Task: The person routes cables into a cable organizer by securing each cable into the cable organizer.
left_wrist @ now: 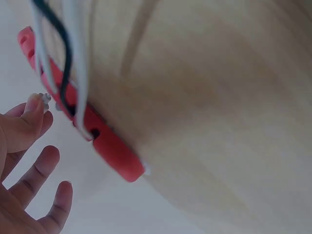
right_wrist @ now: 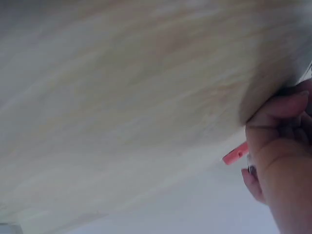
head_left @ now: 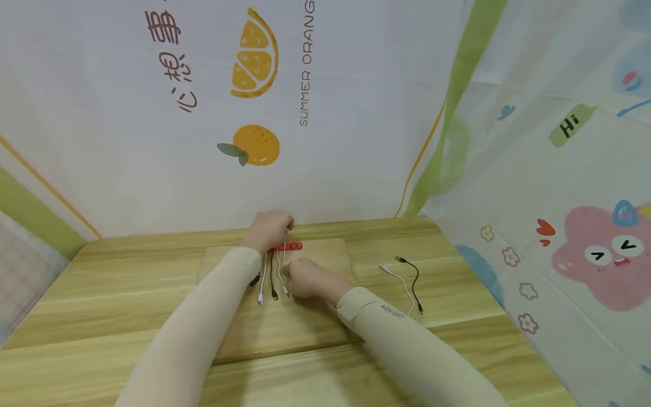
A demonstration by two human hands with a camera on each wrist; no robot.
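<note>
A red slotted cable holder (head_left: 293, 246) sits near the back edge of a wooden board, and several white and black cables run forward through it. Just behind the holder, my left hand (head_left: 268, 230) pinches the small plug (left_wrist: 46, 99) of a white cable between thumb and index finger; its other fingers are spread in the left wrist view. That white cable (head_left: 285, 252) stretches from there over the holder to my right hand (head_left: 307, 277), which pinches its front part with curled fingers. Beside the right hand lie the front ends of a white cable (head_left: 261, 285) and a black cable (head_left: 272, 280).
Right of the wooden board (head_left: 285, 345), a loose white cable (head_left: 402, 279) and a loose black cable (head_left: 417, 275) lie on the table (head_left: 447, 350). A black plug (head_left: 255, 279) shows partly beside the left forearm. A printed cloth (head_left: 356, 141) hangs behind the table.
</note>
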